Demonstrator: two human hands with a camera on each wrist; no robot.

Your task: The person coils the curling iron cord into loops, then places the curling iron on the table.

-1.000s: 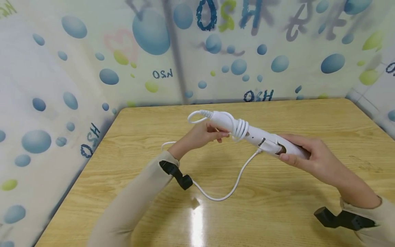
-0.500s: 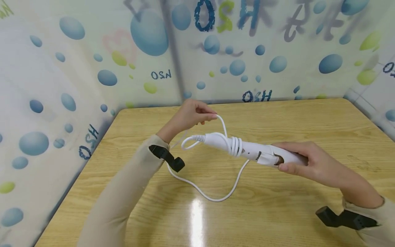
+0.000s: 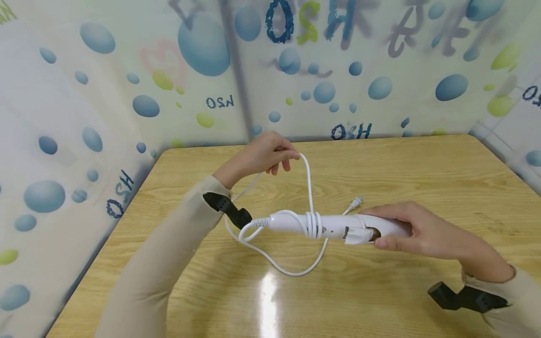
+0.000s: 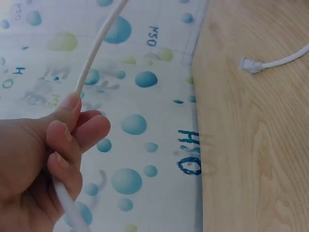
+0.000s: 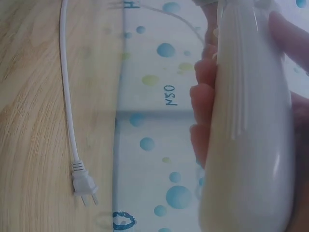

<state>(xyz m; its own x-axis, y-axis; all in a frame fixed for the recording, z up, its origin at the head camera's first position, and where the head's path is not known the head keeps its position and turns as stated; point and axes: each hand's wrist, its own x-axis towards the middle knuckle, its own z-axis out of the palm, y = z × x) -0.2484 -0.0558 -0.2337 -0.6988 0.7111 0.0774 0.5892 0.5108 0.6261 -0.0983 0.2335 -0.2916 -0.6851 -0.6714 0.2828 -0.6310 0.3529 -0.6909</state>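
Note:
A white hair straightener (image 3: 291, 222) lies nearly level above the table, its cord end pointing left. My right hand (image 3: 427, 230) grips its right end, fingers behind and thumb in front; in the right wrist view the smooth, ridged body (image 5: 246, 125) fills the palm. Several turns of white power cord (image 3: 310, 183) are wound round the middle. Higher up and to the left, my left hand (image 3: 270, 152) pinches the cord between thumb and fingers, drawing a length upward from the coil. In the left wrist view, the cord (image 4: 94, 58) runs through the curled fingers (image 4: 67, 159).
The two-pin plug (image 3: 356, 203) rests on the wooden table (image 3: 203, 300), behind the straightener. A loose cord loop hangs low in front of it. Wall sheeting with blue dots (image 3: 325, 92) stands at the table's back and left. Black wrist cameras (image 3: 226, 209) are strapped on both sleeves.
My left hand has risen from the straightener, pulling a length of cord up from the coil. The straightener has come down and levelled out in my right hand. The plug now shows behind it.

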